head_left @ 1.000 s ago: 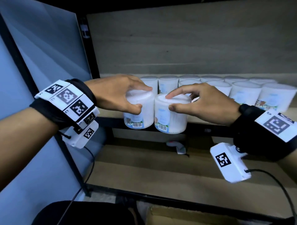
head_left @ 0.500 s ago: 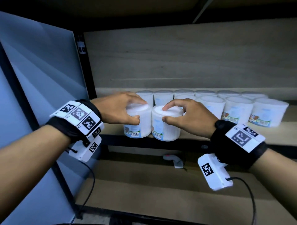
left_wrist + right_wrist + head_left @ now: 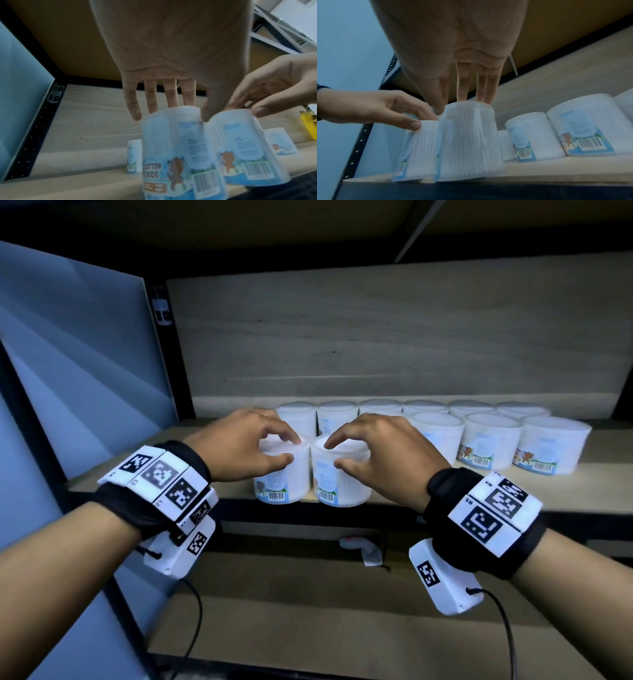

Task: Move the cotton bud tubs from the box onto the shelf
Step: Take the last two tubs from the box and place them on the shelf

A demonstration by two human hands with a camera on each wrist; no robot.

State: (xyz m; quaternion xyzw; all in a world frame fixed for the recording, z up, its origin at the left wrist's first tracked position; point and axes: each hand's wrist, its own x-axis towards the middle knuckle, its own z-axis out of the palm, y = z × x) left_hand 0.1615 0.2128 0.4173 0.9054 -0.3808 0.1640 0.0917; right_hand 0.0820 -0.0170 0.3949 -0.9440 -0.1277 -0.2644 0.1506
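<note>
Head view: two clear round plastic tubs of white cotton buds stand side by side, touching, at the front edge of the pale wooden shelf (image 3: 113, 477). Left hand (image 3: 239, 445) claws the left tub (image 3: 279, 477) by its lid rim; right hand (image 3: 380, 451) likewise on the right tub (image 3: 342, 479). More tubs (image 3: 489, 443) in rows behind.

Left wrist view: left grip's fingers (image 3: 132, 102) drape over the lid, thumb in front; pinch looks loose.

Right wrist view: right grip's fingertips (image 3: 462, 86) sit on the lid. Probably light, stiff, smooth-walled; best held across the lid rim.
</note>
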